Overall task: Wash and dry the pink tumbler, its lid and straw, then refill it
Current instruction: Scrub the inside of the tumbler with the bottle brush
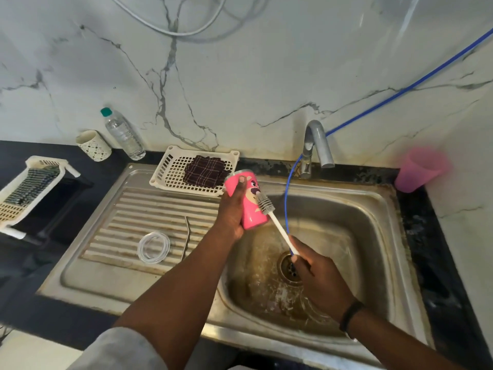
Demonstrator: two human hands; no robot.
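The left hand (230,209) wraps its fingers (241,182) round the pink tumbler (249,202) over the sink (373,209) (catching drips, presumably) while the right hand (317,273), closed on the brush (266,206), scrubs its side.

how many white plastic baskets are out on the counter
2. One white basket sits at the back of the sink drainboard, holding a dark checked cloth. The other basket is at the far left, partly cut off by the frame edge.

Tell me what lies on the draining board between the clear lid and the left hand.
In the head view, a thin metal straw lies between the clear lid and the left hand.
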